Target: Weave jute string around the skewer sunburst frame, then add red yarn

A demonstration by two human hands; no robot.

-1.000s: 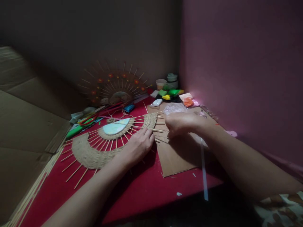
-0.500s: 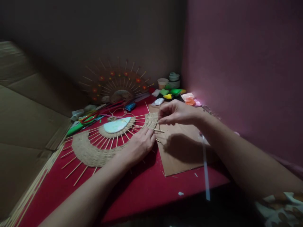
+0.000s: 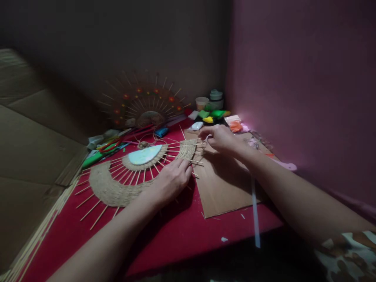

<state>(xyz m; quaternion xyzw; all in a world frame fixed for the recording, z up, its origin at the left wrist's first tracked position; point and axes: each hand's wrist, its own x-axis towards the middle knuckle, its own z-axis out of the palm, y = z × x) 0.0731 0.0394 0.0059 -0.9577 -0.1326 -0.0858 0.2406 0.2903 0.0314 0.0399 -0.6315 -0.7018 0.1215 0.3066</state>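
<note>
A half-round fan of thin sticks and woven twine [image 3: 108, 192] lies on the red table, with a pale blue half disc [image 3: 145, 155] at its centre. My left hand [image 3: 172, 180] is closed over the lower right of the woven band, its fingers pressed together on the weave and sticks. My right hand [image 3: 219, 138] is just beyond the band's upper right end, thumb and fingers pinched on a thin strand of twine [image 3: 203, 145] by the stick tips. A ball of twine [image 3: 143, 145] sits behind the blue half disc, with a strand running right.
Brown cardboard [image 3: 223, 188] lies under the fan's right end. Coloured clay packets [image 3: 208, 119] and tubs [image 3: 216, 100] stand at the back. A finished fan [image 3: 149, 103] leans on the wall. Orange-handled scissors [image 3: 108, 147] lie left, near long sticks [image 3: 44, 231].
My right hand has moved slightly up and away from the band's edge, uncovering the stick tips there. My left hand stays in nearly the same place on the fan.
</note>
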